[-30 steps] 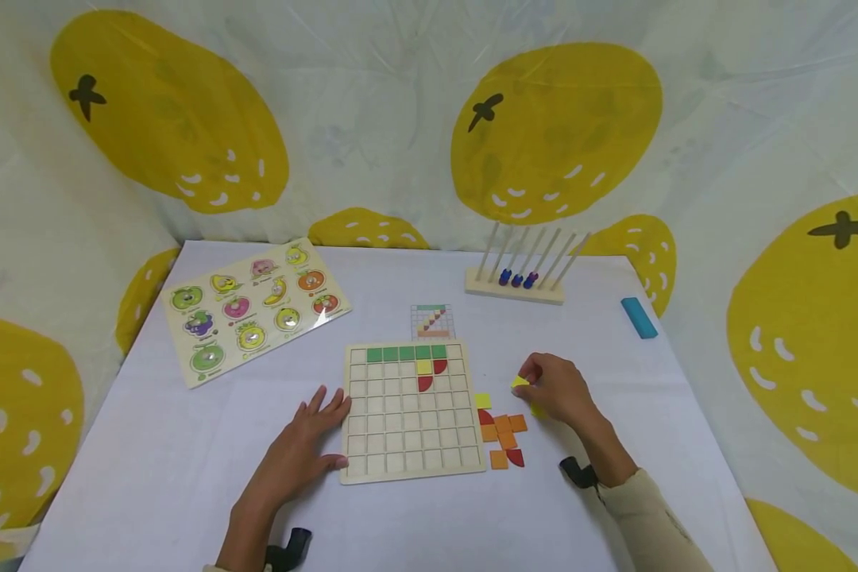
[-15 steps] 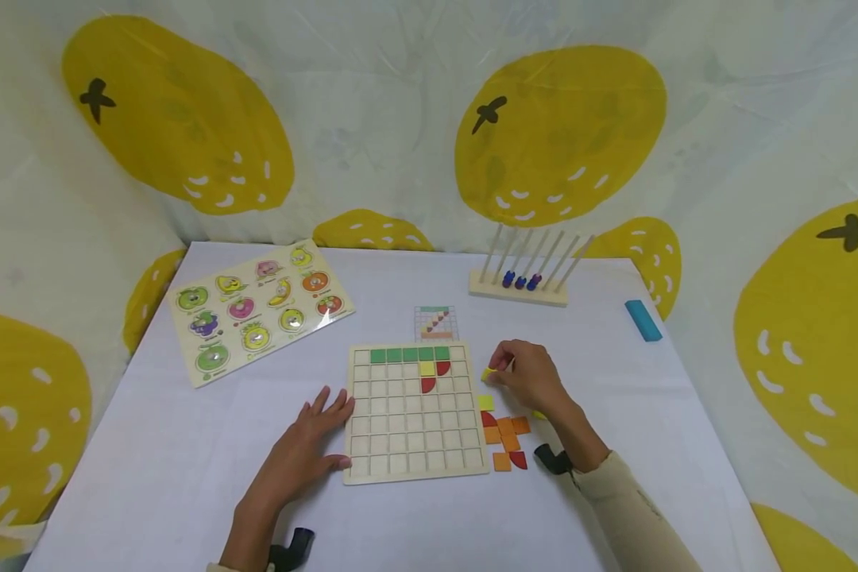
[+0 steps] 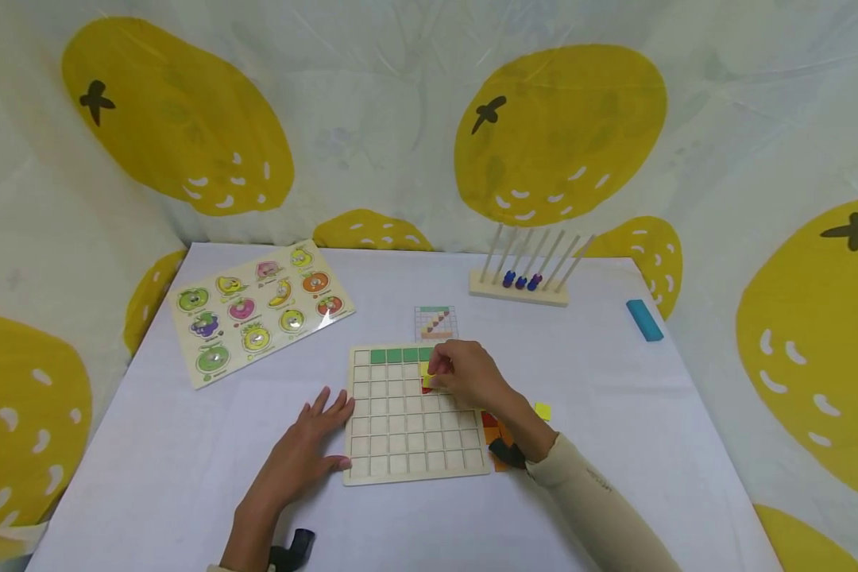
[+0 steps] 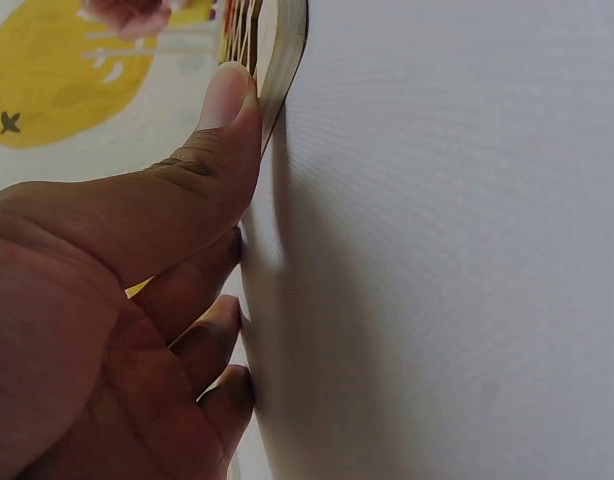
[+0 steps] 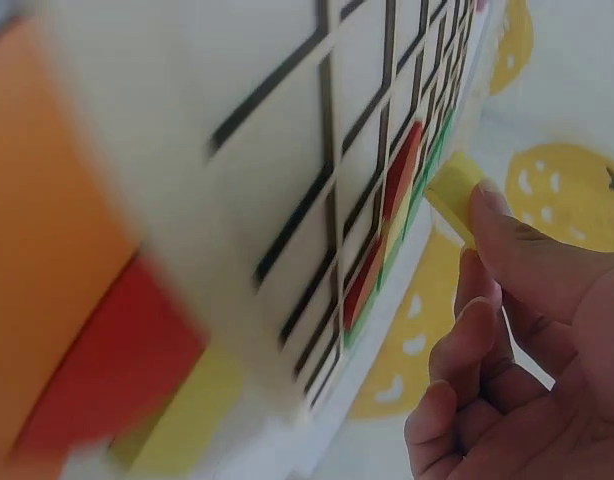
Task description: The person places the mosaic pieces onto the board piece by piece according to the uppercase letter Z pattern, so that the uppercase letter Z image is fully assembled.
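A wooden grid board (image 3: 393,421) lies mid-table, with green square tiles (image 3: 394,356) along its top row. In the right wrist view, red quarter-circle tiles (image 5: 400,180) sit in the grid near the green row. My right hand (image 3: 475,377) is over the board's upper right part, pinching a yellow square tile (image 5: 453,192) between thumb and finger, apart from the grid in the wrist view. It hides several cells. My left hand (image 3: 296,449) lies at the board's left edge with fingers spread, its thumb touching the rim in the left wrist view.
Orange tiles (image 3: 499,466) and red ones lie right of the board, partly under my right forearm. Another yellow tile (image 3: 543,411) lies farther right. Behind are a pattern card (image 3: 436,322), a fruit puzzle (image 3: 260,314), a bead-and-peg stand (image 3: 518,295) and a blue block (image 3: 645,320).
My right hand has carried the yellow tile leftward from the table at the right to above the board. My left hand has stayed at the board's edge.
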A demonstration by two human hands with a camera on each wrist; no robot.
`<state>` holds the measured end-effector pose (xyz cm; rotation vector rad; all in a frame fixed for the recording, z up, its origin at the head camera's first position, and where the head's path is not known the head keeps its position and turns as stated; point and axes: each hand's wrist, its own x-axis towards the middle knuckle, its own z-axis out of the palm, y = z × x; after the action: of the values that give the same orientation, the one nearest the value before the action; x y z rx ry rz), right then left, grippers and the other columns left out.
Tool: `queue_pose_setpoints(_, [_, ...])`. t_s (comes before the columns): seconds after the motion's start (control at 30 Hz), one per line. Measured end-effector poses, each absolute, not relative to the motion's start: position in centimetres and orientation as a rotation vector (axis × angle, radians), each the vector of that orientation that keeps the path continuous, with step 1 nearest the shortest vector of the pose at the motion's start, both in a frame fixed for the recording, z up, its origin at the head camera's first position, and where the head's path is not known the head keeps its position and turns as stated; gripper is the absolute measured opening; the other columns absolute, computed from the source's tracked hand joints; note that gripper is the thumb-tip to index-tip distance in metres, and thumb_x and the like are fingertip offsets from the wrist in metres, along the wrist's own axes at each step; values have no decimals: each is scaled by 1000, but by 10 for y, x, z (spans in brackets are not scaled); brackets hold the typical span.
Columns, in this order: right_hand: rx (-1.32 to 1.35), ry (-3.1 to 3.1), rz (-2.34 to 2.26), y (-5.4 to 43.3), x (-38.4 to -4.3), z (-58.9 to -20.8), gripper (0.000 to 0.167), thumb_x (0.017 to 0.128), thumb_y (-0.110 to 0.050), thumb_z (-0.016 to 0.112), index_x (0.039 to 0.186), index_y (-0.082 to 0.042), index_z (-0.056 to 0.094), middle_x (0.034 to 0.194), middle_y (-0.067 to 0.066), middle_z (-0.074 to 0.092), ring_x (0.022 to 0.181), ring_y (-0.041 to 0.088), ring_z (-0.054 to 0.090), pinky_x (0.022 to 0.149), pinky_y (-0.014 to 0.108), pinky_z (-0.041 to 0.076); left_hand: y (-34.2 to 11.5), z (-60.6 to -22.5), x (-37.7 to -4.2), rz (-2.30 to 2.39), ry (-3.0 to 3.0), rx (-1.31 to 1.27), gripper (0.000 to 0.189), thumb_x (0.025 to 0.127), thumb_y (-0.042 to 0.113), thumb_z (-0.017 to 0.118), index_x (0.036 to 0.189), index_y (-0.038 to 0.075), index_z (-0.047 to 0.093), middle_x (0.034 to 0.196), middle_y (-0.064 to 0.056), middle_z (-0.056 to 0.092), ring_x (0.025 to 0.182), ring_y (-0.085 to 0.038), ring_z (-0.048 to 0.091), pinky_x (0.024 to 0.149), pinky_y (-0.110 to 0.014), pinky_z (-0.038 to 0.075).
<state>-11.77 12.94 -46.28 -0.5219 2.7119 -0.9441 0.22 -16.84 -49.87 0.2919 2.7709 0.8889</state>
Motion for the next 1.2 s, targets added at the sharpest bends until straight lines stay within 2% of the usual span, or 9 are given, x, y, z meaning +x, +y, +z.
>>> queue_pose_setpoints(0.3, [-615,2725,-829,101,-123,-470,19,87,-15,89,85,-20,70,80,-7,64,75,10,58,69,26,50,-169,-500,3,894,2774,288,101,71,20,97,160,15,49,168,-5,43,165,-36,21,134,-58,23])
queue_pose_setpoints(0.67, [-650,2733,-672,95,-122,-474,17,88,-19,89,88,-21,72,87,-8,66,81,9,60,73,28,53,-167,-500,3,913,2800,286,100,68,19,98,157,15,53,166,-6,46,164,-38,26,133,-59,25])
queue_pose_setpoints(0.9, [-594,2716,-855,110,-120,-467,18,85,-15,90,90,-19,73,81,-8,65,76,11,58,71,29,49,-167,-499,3,907,2791,298,100,69,19,98,158,14,51,167,-6,44,164,-37,25,133,-59,25])
queue_pose_setpoints(1.2, [-462,2741,-918,156,-113,-458,13,90,-16,86,94,-17,74,82,-6,65,71,15,54,64,26,46,-167,-496,3,873,2790,308,100,71,19,97,159,14,50,167,-7,43,164,-38,24,133,-60,24])
